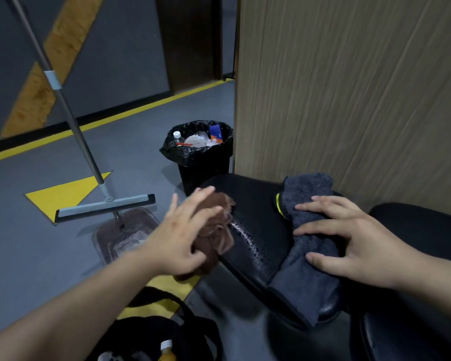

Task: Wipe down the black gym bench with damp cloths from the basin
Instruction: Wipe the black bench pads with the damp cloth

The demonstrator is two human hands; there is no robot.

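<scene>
The black gym bench [255,225] lies across the lower right, its pad glistening wet in the middle. My left hand [182,230] presses a crumpled brown cloth [216,230] against the pad's left edge, fingers mostly straight, thumb tucked under the cloth. My right hand [349,241] lies flat with spread fingers on a dark grey cloth [305,256] draped over the pad; that cloth has a yellow trim at its far end. The clear basin [125,233] sits on the floor left of the bench, partly hidden behind my left forearm.
A squeegee [104,207] with a long metal handle stands over the basin. A black trash bin [203,157] full of bottles stands beyond the bench end. A wood-grain panel [349,87] rises right behind the bench. A black bag [154,340] lies at the bottom.
</scene>
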